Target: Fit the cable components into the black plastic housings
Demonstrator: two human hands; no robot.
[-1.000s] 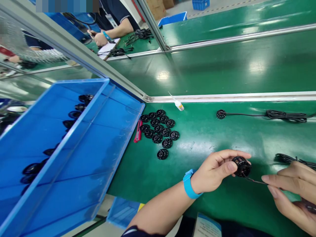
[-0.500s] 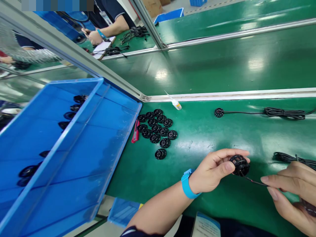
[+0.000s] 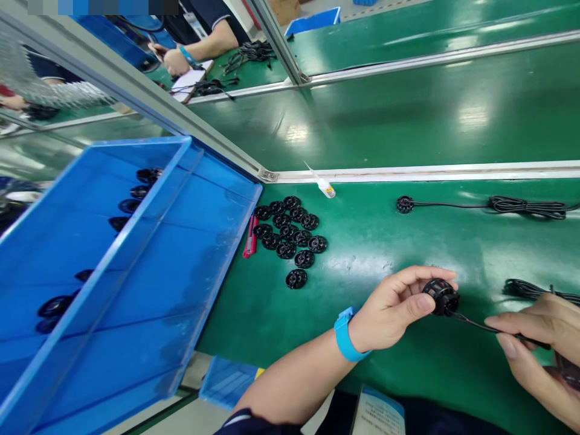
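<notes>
My left hand [image 3: 396, 308], with a blue wristband, pinches a small round black slotted part [image 3: 441, 296] between thumb and fingers above the green bench. A thin black wire [image 3: 475, 324] runs from that part to my right hand [image 3: 539, 350], whose thumb and forefinger are closed on the wire at the frame's right edge. A cluster of several flat black round parts [image 3: 290, 232] lies on the bench to the left of my hands.
A big blue tray [image 3: 181, 241] holding black parts fills the left. A red cutter [image 3: 249, 237], a small glue bottle [image 3: 324, 186], a finished part with coiled cable [image 3: 525, 207] and another cable bundle [image 3: 525, 290] lie around. Another person's hand [image 3: 174, 60] works at the far bench.
My hands and the black part have shifted slightly up in view, and my right fingers have slid closer along the wire. The camera has tilted a little.
</notes>
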